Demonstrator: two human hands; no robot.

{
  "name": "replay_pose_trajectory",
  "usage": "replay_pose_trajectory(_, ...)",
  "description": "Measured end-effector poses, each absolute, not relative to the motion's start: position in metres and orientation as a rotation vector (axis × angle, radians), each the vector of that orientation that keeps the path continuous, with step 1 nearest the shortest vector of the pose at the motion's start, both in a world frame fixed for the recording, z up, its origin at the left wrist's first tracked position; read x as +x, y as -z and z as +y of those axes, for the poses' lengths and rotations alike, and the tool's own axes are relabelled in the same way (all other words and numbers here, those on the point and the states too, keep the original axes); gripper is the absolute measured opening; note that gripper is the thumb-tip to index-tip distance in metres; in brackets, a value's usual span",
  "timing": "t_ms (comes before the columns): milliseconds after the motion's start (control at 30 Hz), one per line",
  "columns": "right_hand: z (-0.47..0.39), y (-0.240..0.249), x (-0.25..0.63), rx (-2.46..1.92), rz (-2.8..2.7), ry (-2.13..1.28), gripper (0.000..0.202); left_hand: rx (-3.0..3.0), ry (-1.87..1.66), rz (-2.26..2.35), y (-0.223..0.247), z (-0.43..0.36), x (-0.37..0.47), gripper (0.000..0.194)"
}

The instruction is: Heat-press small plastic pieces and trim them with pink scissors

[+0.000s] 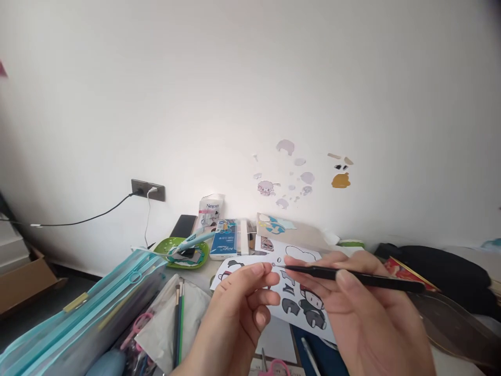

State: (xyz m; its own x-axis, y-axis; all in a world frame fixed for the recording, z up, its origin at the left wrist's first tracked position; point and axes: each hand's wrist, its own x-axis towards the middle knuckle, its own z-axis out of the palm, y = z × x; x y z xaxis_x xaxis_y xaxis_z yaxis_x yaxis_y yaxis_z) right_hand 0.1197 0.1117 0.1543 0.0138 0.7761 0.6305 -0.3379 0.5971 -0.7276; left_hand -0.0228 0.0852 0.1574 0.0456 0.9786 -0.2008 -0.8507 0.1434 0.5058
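My right hand (378, 313) grips black tweezers (376, 279) like a pen, their thin tips pointing left. Those tips meet the thumb and forefinger of my left hand (235, 308), which are pinched together. Whatever sits between these left fingertips is tiny and pale, too small to name. Behind and below both hands lies a white printed sheet (274, 308) with cartoon figures and dark clothing shapes. Pink-handled scissors (274, 368) rest near the bottom edge, under my hands. A silver pen-like tool (310, 355) lies on a dark blue surface to their right.
At left stands a turquoise zip pouch (90, 308), with brushes (179, 313) beside it. A green dish (164, 248) and a blue box (225, 243) sit toward the wall. Paper cut-outs (266, 188) stick to the wall. A brown transparent object (454, 329) lies at right.
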Motion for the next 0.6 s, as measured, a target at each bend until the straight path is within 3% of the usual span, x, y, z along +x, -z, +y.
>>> replay_pose_trajectory(133, 0.111, -0.145, 0.112, -0.425, -1.186, -0.902, 0.008, 0.282, -1.405, 0.496, -0.159, 0.085, -0.03, 0.029)
replay_pose_trajectory(367, 0.122, -0.12, 0.12, -0.575, -1.226, -0.881, 0.012, 0.155, -1.238, 0.581, -0.138, 0.104, -0.025, 0.037)
replay_pose_trajectory(600, 0.145, -0.112, 0.13, -0.807, -1.335, -0.918, 0.007, 0.075, -1.289, 0.621, -0.105, 0.118, -0.018, 0.035)
